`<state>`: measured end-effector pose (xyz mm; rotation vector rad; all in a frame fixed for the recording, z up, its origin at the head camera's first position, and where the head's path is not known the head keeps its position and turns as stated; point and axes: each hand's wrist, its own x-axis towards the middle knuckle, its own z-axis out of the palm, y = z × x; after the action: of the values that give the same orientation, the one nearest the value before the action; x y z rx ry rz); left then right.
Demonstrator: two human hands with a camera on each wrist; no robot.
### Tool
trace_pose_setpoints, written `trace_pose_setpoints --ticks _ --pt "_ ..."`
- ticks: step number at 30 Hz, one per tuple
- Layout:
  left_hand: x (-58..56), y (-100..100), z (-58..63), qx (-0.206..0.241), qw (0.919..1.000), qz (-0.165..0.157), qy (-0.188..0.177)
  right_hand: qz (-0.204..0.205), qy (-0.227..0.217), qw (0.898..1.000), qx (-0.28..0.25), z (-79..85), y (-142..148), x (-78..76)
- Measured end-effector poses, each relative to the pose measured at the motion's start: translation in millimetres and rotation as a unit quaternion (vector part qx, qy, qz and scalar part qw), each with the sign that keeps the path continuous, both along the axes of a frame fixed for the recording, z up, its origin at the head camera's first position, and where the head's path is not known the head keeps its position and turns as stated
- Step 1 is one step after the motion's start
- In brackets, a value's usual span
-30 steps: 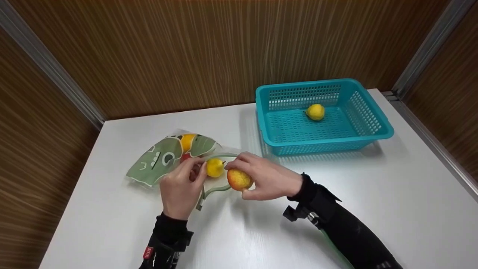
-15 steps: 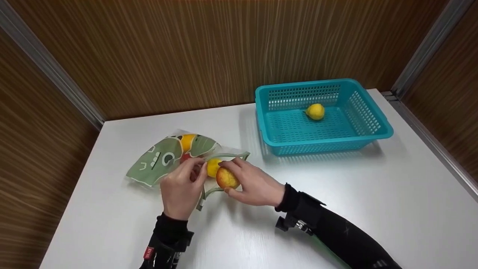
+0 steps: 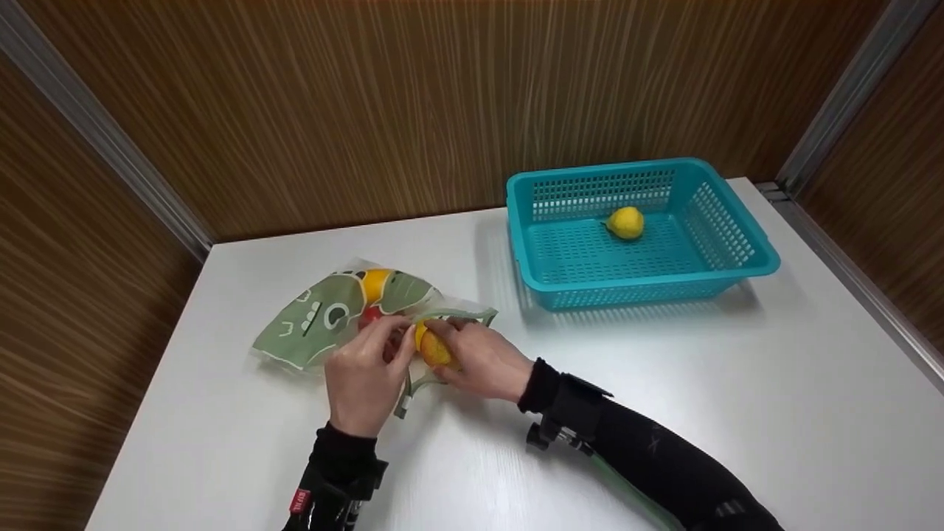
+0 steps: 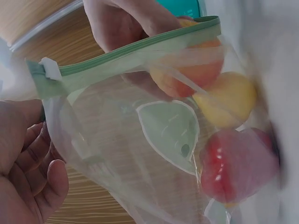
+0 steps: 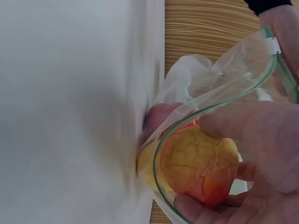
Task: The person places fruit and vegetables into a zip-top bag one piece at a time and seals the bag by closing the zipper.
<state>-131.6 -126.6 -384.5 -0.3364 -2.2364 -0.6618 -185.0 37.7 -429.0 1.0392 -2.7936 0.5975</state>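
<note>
In the head view, a clear zip bag with a green cartoon print lies on the white table. My left hand pinches the bag's edge near its mouth. My right hand grips a round red-and-yellow fruit inside the bag's open mouth. The left wrist view shows this fruit behind the clear film, right against a yellow pear. Beside the pear in the bag is a shiny red fruit. A white slider sits at one end of the green zip strip.
A teal perforated basket stands at the back right of the table, with one yellow pear in it. An orange fruit shows through the far part of the bag. Wood-grain panels enclose the back and sides.
My right hand has moved left with the red-and-yellow fruit, from beside the bag's mouth into it, now covering most of the nearby pear. The left hand has kept its pinch.
</note>
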Motion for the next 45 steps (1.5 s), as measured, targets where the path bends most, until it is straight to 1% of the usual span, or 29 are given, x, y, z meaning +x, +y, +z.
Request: trace_pose_setpoints --ticks 5,10,12,14,16,19,21,25,29,31,33,34,35,36,37,39,40,41,42,43,45 --pt "-0.2 2.3 -3.0 0.002 1.0000 -0.008 0.002 0.009 0.025 1.000 0.000 -7.4 -9.4 -9.9" --pt "0.6 4.7 -4.0 0.002 1.0000 -0.008 -0.004 0.010 0.070 0.997 0.010 -13.6 -16.9 -17.7" --pt "0.9 5.6 -4.1 0.000 1.0000 -0.008 -0.005 0.007 0.077 0.997 0.015 -15.2 -20.1 -20.2" --pt "0.9 6.4 -4.0 -0.001 0.9999 -0.009 -0.005 0.004 0.074 0.997 0.025 -16.7 -22.8 -23.3" --pt "0.5 6.9 -3.5 -0.003 0.9999 -0.010 -0.002 0.003 0.085 0.996 0.037 -18.9 -24.0 -25.8" --pt "-0.8 7.1 -2.6 -0.002 0.9999 -0.013 0.006 0.004 0.121 0.991 0.055 -21.9 -24.2 -28.9" --pt "-1.3 7.0 -2.0 -0.001 0.9999 -0.014 0.009 0.000 0.134 0.990 0.053 -23.4 -24.1 -30.6" --pt "-1.9 7.3 -1.5 -0.001 0.9998 -0.016 0.010 -0.009 0.121 0.992 0.036 -24.3 -24.6 -32.3" --pt "-1.9 7.6 -1.2 0.000 0.9998 -0.018 0.011 -0.014 0.108 0.993 0.039 -23.1 -24.6 -31.8" --pt "-1.4 7.4 -0.8 0.001 0.9998 -0.018 0.009 -0.015 0.108 0.993 0.042 -22.0 -24.5 -31.0" --pt "-0.8 6.9 -0.4 0.002 0.9998 -0.016 0.006 -0.011 0.124 0.991 0.043 -21.3 -23.8 -29.5" --pt "-0.4 6.6 -0.2 0.002 0.9999 -0.015 0.004 -0.009 0.137 0.989 0.045 -20.9 -23.4 -28.6" --pt "0.0 6.3 0.1 0.001 0.9999 -0.014 0.003 -0.006 0.160 0.986 0.052 -20.2 -22.8 -27.4" --pt "0.2 6.0 0.2 0.001 0.9999 -0.014 0.001 0.000 0.200 0.976 0.082 -19.4 -22.0 -26.3" --pt "0.3 5.7 0.2 0.000 0.9999 -0.013 0.000 0.002 0.226 0.970 0.094 -18.3 -21.0 -24.6" --pt "0.4 5.1 -0.1 -0.001 0.9999 -0.012 -0.002 0.007 0.280 0.949 0.146 -14.9 -18.8 -20.6" --pt "0.5 4.7 -0.3 -0.001 0.9999 -0.012 -0.003 0.010 0.272 0.951 0.148 -12.6 -17.6 -18.4" --pt "0.6 4.4 -0.6 -0.001 0.9999 -0.010 -0.004 0.011 0.247 0.958 0.145 -10.1 -16.4 -16.0" --pt "0.6 4.0 -1.0 -0.001 0.9999 -0.010 -0.005 0.014 0.212 0.967 0.138 -7.7 -15.3 -13.8" --pt "0.6 3.5 -1.2 -0.001 1.0000 -0.008 -0.005 0.011 0.152 0.983 0.103 -4.9 -14.0 -11.1" --pt "0.8 2.8 -1.6 -0.001 1.0000 -0.007 -0.003 0.002 0.062 0.996 0.059 0.3 -11.5 -6.1"
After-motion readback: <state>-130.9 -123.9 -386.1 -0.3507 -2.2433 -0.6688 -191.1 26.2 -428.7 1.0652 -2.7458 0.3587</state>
